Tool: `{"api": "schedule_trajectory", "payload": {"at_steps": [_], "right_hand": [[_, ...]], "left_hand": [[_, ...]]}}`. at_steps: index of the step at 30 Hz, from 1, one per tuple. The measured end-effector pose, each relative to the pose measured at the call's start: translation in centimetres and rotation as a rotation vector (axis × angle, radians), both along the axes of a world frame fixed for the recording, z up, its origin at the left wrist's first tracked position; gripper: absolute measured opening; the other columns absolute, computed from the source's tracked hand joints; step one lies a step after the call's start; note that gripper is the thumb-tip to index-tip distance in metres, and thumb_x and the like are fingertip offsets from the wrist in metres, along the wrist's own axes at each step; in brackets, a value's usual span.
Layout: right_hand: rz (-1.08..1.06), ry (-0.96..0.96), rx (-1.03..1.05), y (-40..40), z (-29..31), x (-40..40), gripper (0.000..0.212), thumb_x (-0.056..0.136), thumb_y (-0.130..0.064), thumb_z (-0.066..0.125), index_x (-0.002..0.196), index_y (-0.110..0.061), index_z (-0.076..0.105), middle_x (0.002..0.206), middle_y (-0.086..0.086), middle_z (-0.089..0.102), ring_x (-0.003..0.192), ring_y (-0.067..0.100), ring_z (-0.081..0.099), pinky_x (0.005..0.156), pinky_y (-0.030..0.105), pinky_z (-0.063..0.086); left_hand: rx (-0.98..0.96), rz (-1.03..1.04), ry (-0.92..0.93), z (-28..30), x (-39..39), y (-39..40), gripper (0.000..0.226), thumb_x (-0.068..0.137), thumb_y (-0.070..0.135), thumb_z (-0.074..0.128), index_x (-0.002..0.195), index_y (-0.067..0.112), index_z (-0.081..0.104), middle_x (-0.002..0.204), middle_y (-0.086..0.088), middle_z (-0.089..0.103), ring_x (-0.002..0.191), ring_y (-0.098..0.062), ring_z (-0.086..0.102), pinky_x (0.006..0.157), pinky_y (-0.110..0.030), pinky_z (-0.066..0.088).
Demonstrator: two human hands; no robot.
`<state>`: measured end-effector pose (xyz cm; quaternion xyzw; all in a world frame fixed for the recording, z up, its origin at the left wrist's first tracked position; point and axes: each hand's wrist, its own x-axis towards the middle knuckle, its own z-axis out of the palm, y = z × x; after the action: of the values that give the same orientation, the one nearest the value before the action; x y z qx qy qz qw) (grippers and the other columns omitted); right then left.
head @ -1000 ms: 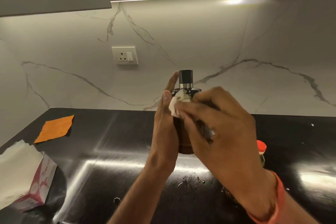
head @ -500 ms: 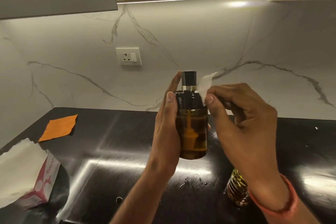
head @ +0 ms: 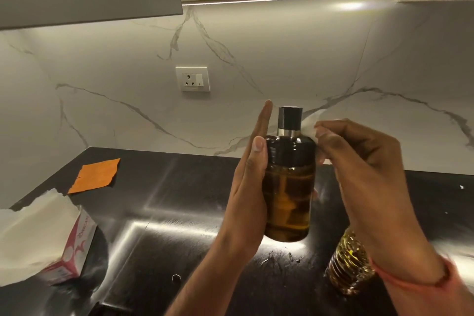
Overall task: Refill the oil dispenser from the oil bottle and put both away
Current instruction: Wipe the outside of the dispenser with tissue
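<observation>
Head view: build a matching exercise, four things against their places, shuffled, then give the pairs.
Things:
1. oil dispenser
2. oil bottle
3. orange cloth
4. tissue box

Places:
A. flat on the counter's far left, near the wall
B. held up between the hands, left hand against its side
C. on the counter below the right hand
D. near left of the counter, white tissue sticking out

Pairs: 1-B, 2-C, 3-A, 4-D
</observation>
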<state>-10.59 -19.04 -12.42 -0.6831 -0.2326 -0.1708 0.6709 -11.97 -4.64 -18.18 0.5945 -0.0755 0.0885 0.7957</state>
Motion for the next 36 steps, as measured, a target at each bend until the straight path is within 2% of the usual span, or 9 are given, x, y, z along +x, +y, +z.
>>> {"api": "schedule_trajectory", "payload": {"at_steps": [3,7,13,16,19,21,26,33,36], "right_hand": [[0.295,0.133,0.028,-0.4,0.8,1.1,0.030,0.090,-0.032,0.054,0.065,-0.025,0.069,0.065,0.007,0.062,0.060,0.021,0.058,0.059,0.021,0.054],[0.527,0.204,-0.056,-0.8,1.6,3.5,0.040,0.099,-0.008,0.050,0.066,-0.016,0.069,0.064,0.001,0.062,0.060,0.012,0.058,0.060,0.021,0.051],[0.732,0.300,-0.102,-1.9,1.1,6.4,0.022,0.095,-0.010,0.057,0.086,-0.004,0.076,0.083,0.013,0.069,0.077,0.027,0.064,0.072,0.029,0.054],[0.658,0.351,0.039,-2.5,-0.4,6.3,0.019,0.096,-0.014,0.062,0.090,-0.006,0.078,0.083,0.012,0.069,0.076,0.026,0.060,0.071,0.031,0.052],[0.503,0.359,0.172,-2.2,-1.4,4.4,0.015,0.083,-0.024,0.069,0.084,-0.019,0.082,0.082,0.003,0.074,0.074,0.012,0.066,0.068,0.022,0.056],[0.313,0.283,0.143,-1.6,-2.0,2.6,0.017,0.076,-0.031,0.070,0.086,-0.025,0.082,0.084,0.000,0.076,0.077,0.012,0.067,0.071,0.019,0.057],[-0.139,-0.120,-0.072,0.3,-3.5,0.1,0.018,0.088,-0.029,0.068,0.103,-0.022,0.076,0.096,-0.009,0.076,0.097,0.003,0.070,0.084,0.011,0.054],[-0.263,-0.585,-0.488,1.1,-4.7,-1.6,0.023,0.090,-0.020,0.066,0.107,-0.012,0.078,0.103,0.002,0.069,0.095,0.004,0.062,0.090,0.007,0.046],[-0.412,-0.583,-0.471,0.8,-3.3,0.2,0.026,0.089,-0.023,0.065,0.104,-0.006,0.078,0.098,0.008,0.072,0.089,0.004,0.058,0.086,0.010,0.048]], "left_hand": [[0.063,-0.012,-0.025,0.8,-0.4,0.1,0.114,0.082,0.083,0.058,0.156,0.000,0.034,0.116,-0.044,0.057,0.093,-0.043,0.066,0.085,-0.048,0.058],[0.021,-0.177,0.023,0.6,-0.3,0.0,0.121,0.081,0.078,0.064,0.163,0.003,0.016,0.118,-0.036,0.061,0.090,-0.035,0.071,0.083,-0.046,0.057],[-0.056,-0.247,0.008,0.2,-0.8,-0.6,0.065,0.098,0.064,0.042,0.147,0.022,0.053,0.101,-0.020,0.070,0.079,-0.028,0.071,0.075,-0.038,0.058],[-0.082,-0.130,0.002,0.3,-0.3,0.0,0.063,0.095,0.062,0.042,0.156,0.053,0.031,0.104,-0.023,0.072,0.079,-0.031,0.073,0.077,-0.044,0.059],[-0.028,-0.019,0.053,0.0,0.5,0.5,0.089,0.085,0.079,0.055,0.161,0.046,0.024,0.136,-0.030,0.061,0.109,-0.048,0.068,0.098,-0.063,0.054],[-0.024,0.040,0.046,-0.2,0.9,0.3,0.074,0.088,0.079,0.052,0.155,0.058,0.029,0.150,-0.028,0.051,0.127,-0.055,0.057,0.105,-0.069,0.048],[0.059,0.145,0.032,-0.3,1.5,-0.1,0.065,0.085,0.067,0.038,0.150,0.066,0.029,0.146,0.000,0.059,0.114,-0.017,0.072,0.076,-0.023,0.064],[0.059,0.167,-0.003,0.1,1.6,0.1,0.067,0.086,0.080,0.042,0.150,0.060,0.037,0.158,-0.008,0.048,0.130,-0.026,0.063,0.088,-0.030,0.063],[0.075,0.149,0.025,0.3,1.1,-0.5,0.071,0.090,0.075,0.038,0.156,0.051,0.034,0.152,-0.002,0.054,0.117,-0.014,0.070,0.071,-0.021,0.063]]}}
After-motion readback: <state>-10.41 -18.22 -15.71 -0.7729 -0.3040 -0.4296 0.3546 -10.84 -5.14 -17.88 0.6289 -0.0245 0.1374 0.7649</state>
